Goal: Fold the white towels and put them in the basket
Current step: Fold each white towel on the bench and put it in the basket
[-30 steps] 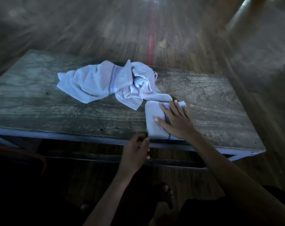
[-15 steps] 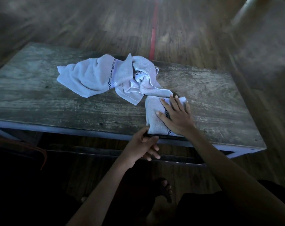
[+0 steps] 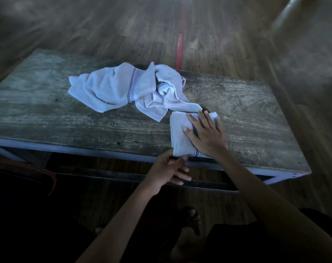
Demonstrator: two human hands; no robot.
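Observation:
A folded white towel (image 3: 179, 135) with a dark checked stripe lies at the near edge of the wooden table (image 3: 47, 114). My right hand (image 3: 207, 135) lies flat on it, fingers spread. My left hand (image 3: 167, 170) is at the table's front edge just below the towel's near left corner, fingers apart, thumb by the corner; whether it pinches the corner is unclear. Loose, crumpled white towels (image 3: 123, 88) lie in a heap at the middle back of the table, one tail reaching the folded towel. No basket is in view.
The table has a pale metal frame (image 3: 85, 151) along its front. A red line (image 3: 179, 48) runs across the wooden floor beyond it. An orange cord (image 3: 51, 179) shows at the lower left. My bare foot (image 3: 190, 221) rests under the table.
My left hand rose from below the table edge to the folded towel's near left corner and its fingers opened. My right hand stayed flat on the towel.

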